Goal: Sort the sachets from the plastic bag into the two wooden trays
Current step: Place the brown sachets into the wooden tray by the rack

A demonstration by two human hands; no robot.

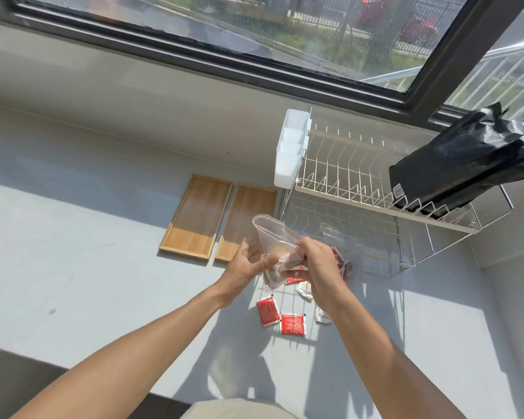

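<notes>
The bag [270, 237] is clear plastic with a red zip strip along its mouth, and it is held up above the tabletop [88, 297] with the mouth gaping upward. The left hand [245, 267] pinches its left side in a closed grip, and the right hand [315, 267] is clenched around its lower part, bunching the plastic. What remains inside cannot be made out through the crumpled film.

Just below the bag, sachets lie loose on the tabletop. Two red sachets [267, 311] with white print lie flat side by side nearest the person, the second [292, 324] just right of the first. Another red one [294, 280] shows partly under the bag, directly beneath it. Two white sachets [304, 290] lie a little right of the bag's bottom, one [322, 315] close to the right wrist. A few dark red ones [344, 267] lie behind the right hand, beside a second clear bag [336, 234].

Left of the bag, two wooden trays lie side by side, nearly touching: the left tray [194, 219] and the right tray [242, 213], whose near end is partly hidden by the left hand. Both show bare wood.

Right of the bag stands a cream wire dish rack [360, 189] with a white caddy [291, 149] clipped to its left end and a black bag [454, 164] on its far right.

The tabletop is pale grey, with sun and shadow across it. Behind runs a grey sill under a dark-framed window [254, 65].
</notes>
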